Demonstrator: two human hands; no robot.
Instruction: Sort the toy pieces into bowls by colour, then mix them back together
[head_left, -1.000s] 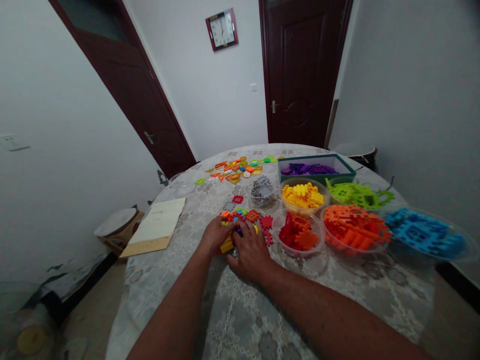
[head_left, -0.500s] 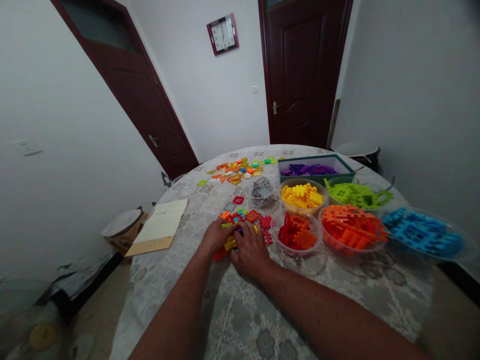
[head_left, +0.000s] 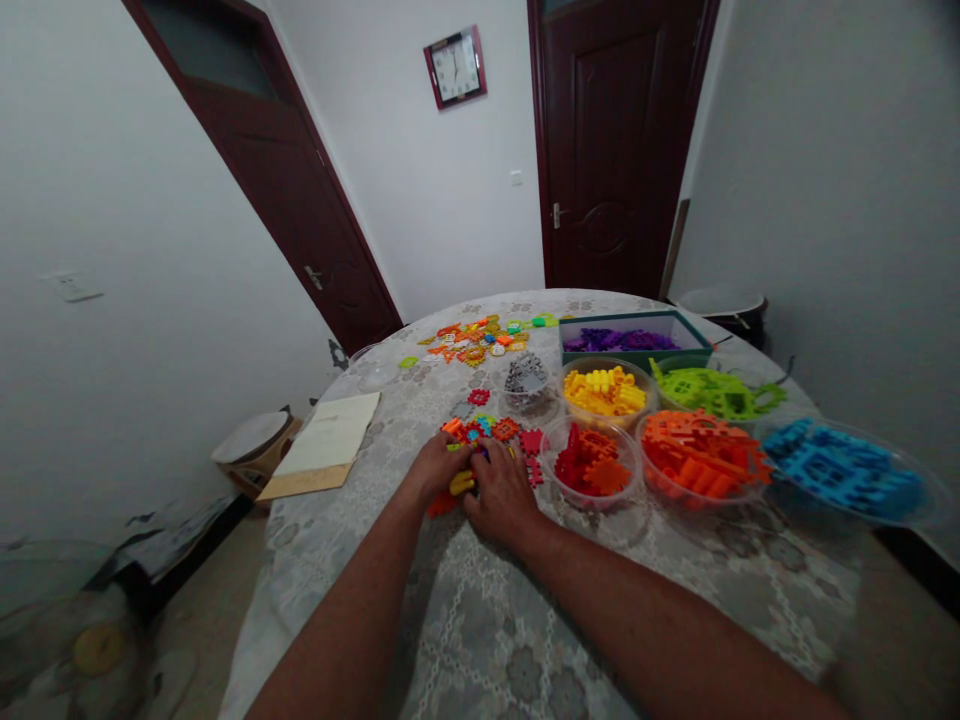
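Both my hands rest on a small cluster of joined plastic pieces [head_left: 487, 432] in red, orange, yellow and blue, lying on the lace-covered round table [head_left: 480, 620]. My left hand [head_left: 433, 467] curls its fingers over the cluster's left side. My right hand [head_left: 501, 492] covers the near side, fingers bent and pressed on a yellow piece [head_left: 462, 483]. The parts of the cluster under the fingers are hidden.
Clear bowls to the right hold red pieces [head_left: 592, 462], orange pieces [head_left: 701, 455], yellow pieces [head_left: 604, 390], green pieces [head_left: 712, 390] and blue pieces [head_left: 844, 468]. A green box [head_left: 631, 338] holds purple pieces. A small dish [head_left: 525, 380], loose pieces [head_left: 476, 340] and a booklet [head_left: 322, 445] lie further off.
Both hands stay on the cluster; the fingers have shifted slightly around the yellow piece. The camera has drifted a little to the left.
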